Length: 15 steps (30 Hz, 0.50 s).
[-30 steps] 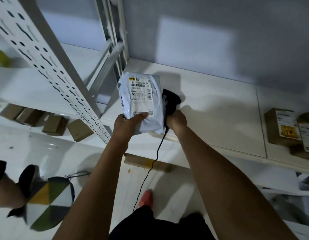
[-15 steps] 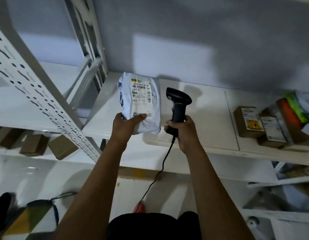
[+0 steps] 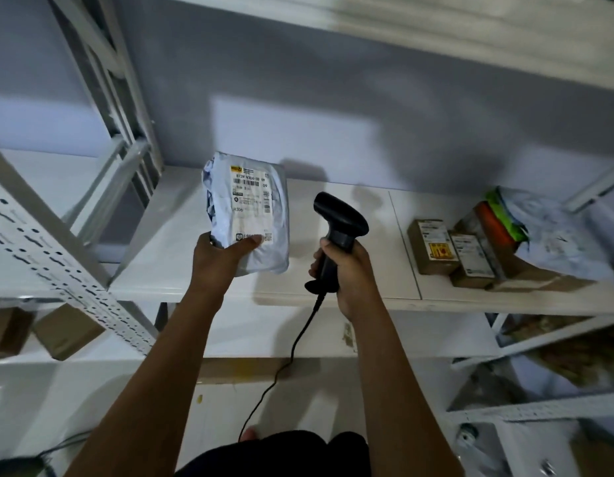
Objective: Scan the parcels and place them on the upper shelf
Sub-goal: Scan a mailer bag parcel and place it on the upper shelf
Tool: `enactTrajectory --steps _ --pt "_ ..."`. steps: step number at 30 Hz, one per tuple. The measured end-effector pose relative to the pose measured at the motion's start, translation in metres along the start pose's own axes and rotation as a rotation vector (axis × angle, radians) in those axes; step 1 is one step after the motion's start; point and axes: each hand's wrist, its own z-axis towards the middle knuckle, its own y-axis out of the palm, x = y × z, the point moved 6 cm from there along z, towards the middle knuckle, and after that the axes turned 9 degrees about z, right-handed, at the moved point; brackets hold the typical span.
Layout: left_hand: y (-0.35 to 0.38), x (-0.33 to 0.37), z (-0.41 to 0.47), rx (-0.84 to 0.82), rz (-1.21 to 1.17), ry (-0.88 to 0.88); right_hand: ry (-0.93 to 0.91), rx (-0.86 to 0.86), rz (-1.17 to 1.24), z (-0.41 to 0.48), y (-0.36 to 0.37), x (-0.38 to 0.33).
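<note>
Scanning a poly-mailer parcel at the shelf
Left hand (image 3: 220, 256) is gripping grey parcel (image 3: 248, 215) over shelf (image 3: 181, 270); right hand (image 3: 346, 270) is gripping barcode scanner (image 3: 336, 235) right of parcel.

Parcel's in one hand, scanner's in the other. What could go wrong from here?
The left hand holds the soft grey parcel by its lower end only, so it may sag or slip while lifted.
The thumb lies on the label's lower edge, possibly covering a code.
The scanner in the right hand trails a cable down toward the floor, which could snag.
</note>
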Motion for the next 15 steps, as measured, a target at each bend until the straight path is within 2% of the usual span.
enactTrajectory --steps 8,15 --pt "0.004 0.001 -0.001 -0.041 0.027 0.05 0.037 -0.037 -0.065 -0.005 0.008 -0.005" --pt "0.004 -0.005 0.001 -0.055 0.005 0.02 0.028 -0.078 -0.125 -0.006 0.019 -0.01"
